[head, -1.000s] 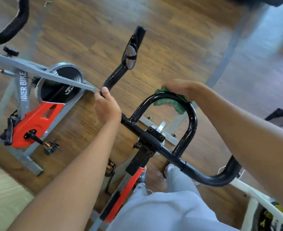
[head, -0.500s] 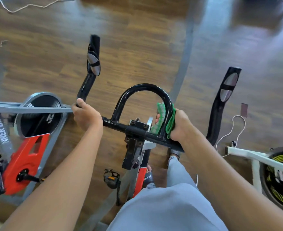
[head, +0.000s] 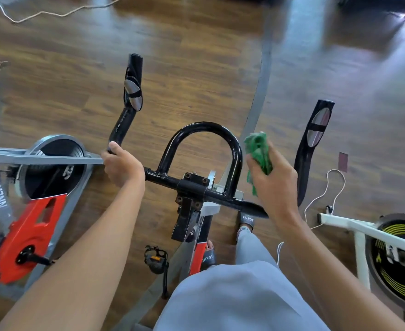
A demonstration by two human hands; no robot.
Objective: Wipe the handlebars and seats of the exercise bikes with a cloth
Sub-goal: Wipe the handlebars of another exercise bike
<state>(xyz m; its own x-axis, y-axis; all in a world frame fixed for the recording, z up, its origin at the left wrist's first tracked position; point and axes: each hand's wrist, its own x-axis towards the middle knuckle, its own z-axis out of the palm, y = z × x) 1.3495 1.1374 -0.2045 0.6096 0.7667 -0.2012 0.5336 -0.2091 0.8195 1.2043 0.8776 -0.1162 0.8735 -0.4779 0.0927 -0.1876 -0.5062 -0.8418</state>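
Observation:
A black handlebar [head: 202,130] with a centre loop and two upturned horns stands in front of me. My left hand [head: 121,164] grips its left side, just below the left horn [head: 131,96]. My right hand [head: 271,181] holds a crumpled green cloth [head: 258,151] in the air, just right of the loop and apart from the bar. The right horn [head: 312,144] rises beyond that hand. No seat is in view.
A grey and red exercise bike [head: 27,225] with a flywheel stands at the left. A white bike [head: 387,247] with a black and yellow wheel stands at the right. A pedal [head: 156,258] hangs below. A white cord [head: 325,194] lies on the wooden floor.
My right hand slid the cloth from the top of the loop down its right side, then lifted it off the bar to the right. The left hand kept its grip.

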